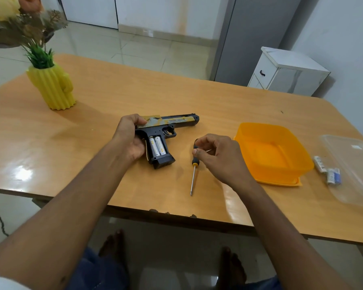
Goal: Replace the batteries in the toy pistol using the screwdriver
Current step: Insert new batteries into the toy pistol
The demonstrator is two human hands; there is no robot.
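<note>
The left hand (128, 137) gripped the toy pistol (166, 130) on the worktop (96, 114); the right hand (216, 155), fingers curled, pinched the screwdriver (195, 164) handle.

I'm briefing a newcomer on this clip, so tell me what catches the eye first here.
At the middle of the wooden table lies the black-and-yellow toy pistol, its grip open on two white batteries, steadied by the left hand. Just right of it, the right hand hovers over the black-handled screwdriver. Farther right stands an empty orange plastic tub.

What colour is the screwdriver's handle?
Black with an orange-yellow band near the shaft, on the screwdriver; the head view shows it.
</note>
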